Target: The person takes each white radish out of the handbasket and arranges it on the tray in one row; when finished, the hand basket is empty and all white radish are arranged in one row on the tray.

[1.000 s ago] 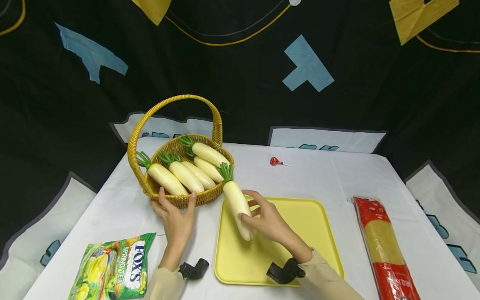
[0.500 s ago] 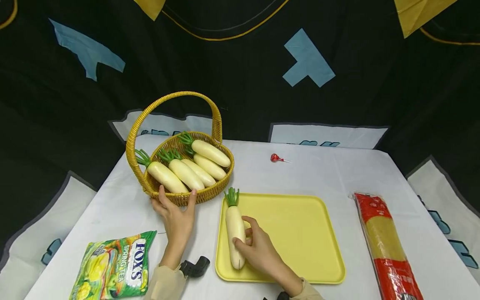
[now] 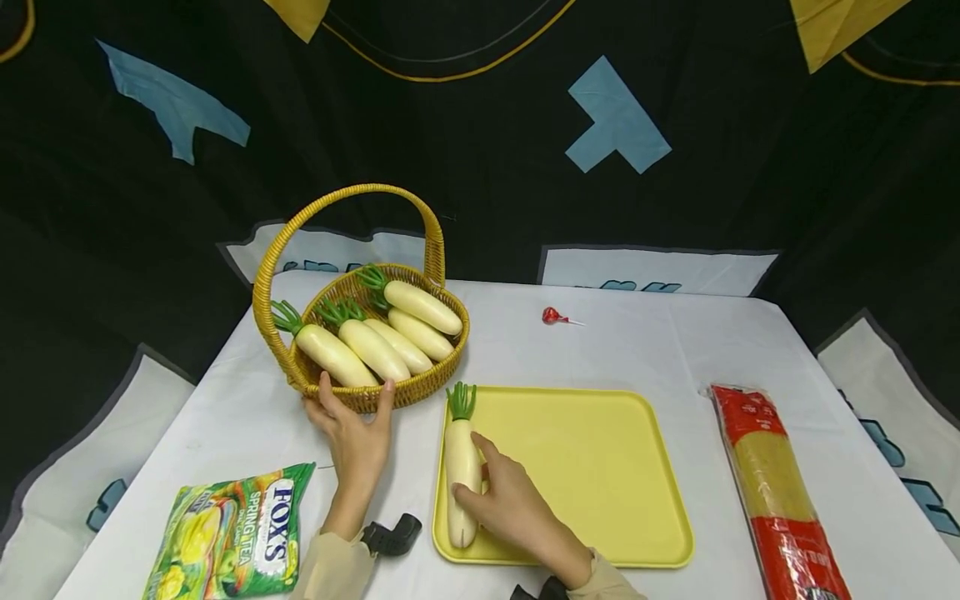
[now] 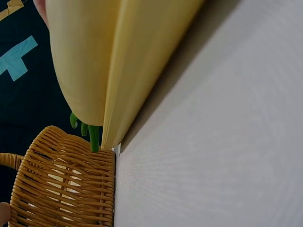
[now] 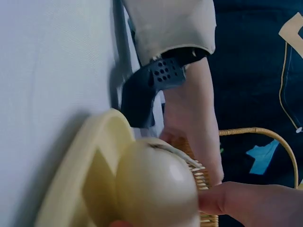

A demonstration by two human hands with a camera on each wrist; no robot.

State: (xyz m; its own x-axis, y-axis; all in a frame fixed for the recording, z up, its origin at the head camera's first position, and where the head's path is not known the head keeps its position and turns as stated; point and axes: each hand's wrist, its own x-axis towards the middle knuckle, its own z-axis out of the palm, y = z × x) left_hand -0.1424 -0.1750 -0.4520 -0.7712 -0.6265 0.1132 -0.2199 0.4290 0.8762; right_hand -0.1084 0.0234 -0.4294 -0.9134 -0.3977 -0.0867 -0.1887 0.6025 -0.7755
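A white radish [image 3: 462,475] with a green leafy top lies lengthwise along the left side of the yellow tray [image 3: 585,475]. My right hand [image 3: 517,504] holds it from the right, thumb and fingers about its body. In the right wrist view the blunt end of the radish [image 5: 156,182] is close up, the thumb [image 5: 251,201] against it. My left hand [image 3: 354,446] rests against the near side of the wicker basket [image 3: 423,387], fingertips spread at the rim. Several more white radishes [image 3: 330,354] lie in the basket. Some left fingers are hidden.
A green candy bag [image 3: 232,533] lies front left. To the tray's right is a red and yellow packet of noodles [image 3: 776,492]. A red lollipop [image 3: 551,316] sits behind the tray. The basket's tall handle [image 3: 352,193] arches above it.
My right hand has moved down and toward me, bringing the radish from beside the basket rim down onto the tray's left side, then slightly left. The left hand stays at the basket.
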